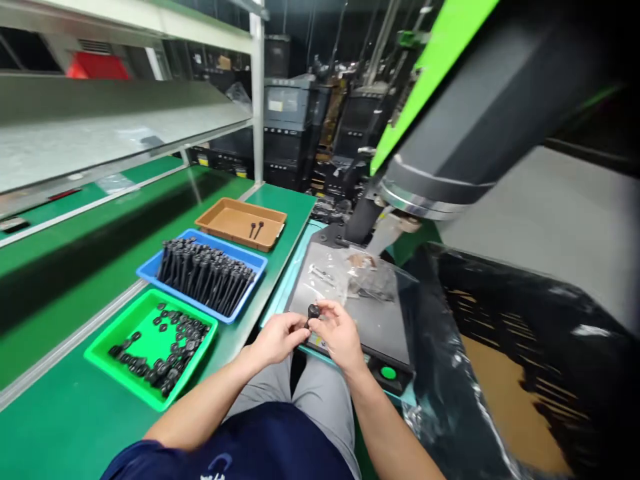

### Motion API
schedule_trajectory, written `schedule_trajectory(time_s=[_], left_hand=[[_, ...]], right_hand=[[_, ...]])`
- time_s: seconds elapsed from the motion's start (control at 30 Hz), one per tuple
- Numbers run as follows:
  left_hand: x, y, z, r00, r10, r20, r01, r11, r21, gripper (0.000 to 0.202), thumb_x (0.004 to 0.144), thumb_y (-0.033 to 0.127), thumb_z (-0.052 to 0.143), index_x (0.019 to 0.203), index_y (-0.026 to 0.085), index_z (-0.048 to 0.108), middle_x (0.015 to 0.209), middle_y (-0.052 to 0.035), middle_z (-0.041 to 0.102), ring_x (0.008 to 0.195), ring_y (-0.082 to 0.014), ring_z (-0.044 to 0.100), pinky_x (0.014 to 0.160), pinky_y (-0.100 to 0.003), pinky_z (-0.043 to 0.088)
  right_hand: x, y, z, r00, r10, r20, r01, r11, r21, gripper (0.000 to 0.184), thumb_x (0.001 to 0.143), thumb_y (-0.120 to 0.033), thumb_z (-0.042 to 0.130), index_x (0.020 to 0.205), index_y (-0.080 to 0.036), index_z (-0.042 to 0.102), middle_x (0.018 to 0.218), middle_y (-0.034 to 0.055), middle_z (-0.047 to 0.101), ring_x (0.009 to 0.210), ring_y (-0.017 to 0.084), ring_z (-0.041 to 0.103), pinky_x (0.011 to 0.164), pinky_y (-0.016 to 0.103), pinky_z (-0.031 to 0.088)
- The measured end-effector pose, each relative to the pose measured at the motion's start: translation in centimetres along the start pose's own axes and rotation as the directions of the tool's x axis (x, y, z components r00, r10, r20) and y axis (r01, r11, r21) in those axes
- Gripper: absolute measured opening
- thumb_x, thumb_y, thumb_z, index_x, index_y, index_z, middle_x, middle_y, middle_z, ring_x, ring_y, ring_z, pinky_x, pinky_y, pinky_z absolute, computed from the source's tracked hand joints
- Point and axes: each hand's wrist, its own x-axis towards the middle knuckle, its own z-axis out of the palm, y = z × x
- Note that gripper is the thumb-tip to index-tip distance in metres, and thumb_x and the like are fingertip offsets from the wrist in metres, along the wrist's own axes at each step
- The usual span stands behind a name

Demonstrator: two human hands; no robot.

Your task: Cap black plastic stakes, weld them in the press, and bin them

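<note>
My right hand (340,333) pinches a small black knob-like part (313,311) upright between thumb and fingers, above the front of a grey machine plate. My left hand (283,337) is closed in a pinch at the lower end of the same part, its fingertips close to the right thumb. Whether a shaft runs below the part is hidden by my fingers. To the left, a green tray (95,351) holds many loose black nut-like pieces (163,367). Behind it, black headed rods (203,273) stand packed in a blue tray (145,270).
A brown tray (225,217) with two black rods (257,230) lies at the back of the green bench (45,407). Clear plastic bags (337,270) rest on the grey plate (377,327). A large grey-and-green machine arm (450,133) overhangs from the right, above a black-lined bin (445,400).
</note>
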Motion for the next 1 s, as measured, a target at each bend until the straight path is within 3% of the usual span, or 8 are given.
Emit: schedule_trajectory(time_s=[0.13,0.2,0.3,0.43,0.53,0.63,0.77,1.0], left_hand=[[-3.1,-0.3,-6.2,0.970,-0.040,-0.239,0.061,0.995,0.080,0.020,0.083,0.036,0.057,0.077,0.019,0.066,0.083,-0.0041,0.062,0.078,-0.0172,0.057,0.070,-0.028,0.044],[-4.4,-1.2,-9.8,0.927,-0.069,-0.369,0.130,0.981,0.143,0.021,0.083,0.038,0.056,0.079,0.019,0.067,0.089,-0.0057,0.064,0.083,-0.0186,0.060,0.074,-0.029,0.046],[-5.6,-3.4,-15.3,0.828,-0.052,-0.558,0.242,0.931,0.273,0.023,0.081,0.040,0.057,0.080,0.019,0.068,0.095,-0.0065,0.068,0.088,-0.0205,0.062,0.080,-0.031,0.047],[-5.9,-6.6,-22.1,0.667,-0.066,-0.742,0.511,0.765,0.392,0.033,0.081,0.041,0.055,0.093,0.016,0.071,0.093,-0.0079,0.071,0.084,-0.0226,0.063,0.079,-0.033,0.046],[-5.5,-8.7,-25.5,0.631,-0.128,-0.765,0.663,0.602,0.445,0.035,0.083,0.039,0.051,0.098,0.015,0.071,0.097,-0.0095,0.072,0.088,-0.0249,0.064,0.080,-0.033,0.045],[-5.0,-10.5,-27.0,0.660,-0.224,-0.717,0.711,0.493,0.502,0.031,0.083,0.036,0.051,0.094,0.016,0.072,0.094,-0.0101,0.073,0.087,-0.0262,0.066,0.077,-0.032,0.046],[-4.2,-12.3,-27.2,0.688,-0.272,-0.673,0.702,0.484,0.522,0.023,0.079,0.030,0.057,0.089,0.017,0.073,0.091,-0.0103,0.074,0.087,-0.0279,0.067,0.077,-0.033,0.046],[-4.0,-13.2,-27.2,0.654,-0.272,-0.706,0.721,0.509,0.471,0.035,0.079,0.030,0.060,0.108,0.012,0.066,0.100,-0.0125,0.072,0.092,-0.0253,0.067,0.083,-0.032,0.048]], right_hand=[[0.0,0.5,0.5,0.997,0.019,0.073,-0.020,1.000,0.016,0.051,0.071,-0.040,0.077,0.114,-0.021,0.056,0.102,0.0089,0.063,0.090,0.022,0.063,0.068,0.032,0.056],[-0.1,1.0,0.1,0.995,0.056,0.088,-0.057,0.998,0.004,0.049,0.073,-0.042,0.076,0.112,-0.019,0.057,0.096,0.0090,0.065,0.082,0.021,0.064,0.066,0.033,0.056],[-0.5,1.8,-0.3,0.988,0.113,0.103,-0.112,0.994,-0.011,0.048,0.074,-0.045,0.075,0.110,-0.019,0.058,0.090,0.0079,0.066,0.075,0.019,0.065,0.063,0.032,0.055],[-1.2,2.3,-0.5,0.979,0.172,0.105,-0.171,0.985,-0.017,0.050,0.072,-0.048,0.076,0.109,-0.018,0.058,0.088,0.0076,0.066,0.073,0.020,0.065,0.061,0.031,0.054],[-1.4,2.6,-0.8,0.974,0.210,0.082,-0.209,0.978,-0.017,0.053,0.071,-0.048,0.077,0.110,-0.018,0.057,0.089,0.0078,0.066,0.074,0.020,0.065,0.062,0.032,0.054],[-1.5,2.8,-1.5,0.975,0.221,0.036,-0.220,0.975,-0.014,0.052,0.071,-0.047,0.077,0.109,-0.018,0.057,0.088,0.0068,0.067,0.073,0.020,0.065,0.063,0.031,0.054],[-1.8,3.1,-2.2,0.972,0.234,-0.020,-0.234,0.972,-0.016,0.053,0.071,-0.048,0.077,0.110,-0.018,0.058,0.087,0.0060,0.067,0.073,0.020,0.065,0.063,0.031,0.053],[-2.4,3.4,-2.7,0.955,0.290,-0.057,-0.291,0.956,-0.022,0.057,0.068,-0.051,0.078,0.108,-0.016,0.058,0.086,0.0068,0.069,0.072,0.020,0.065,0.064,0.030,0.054]])
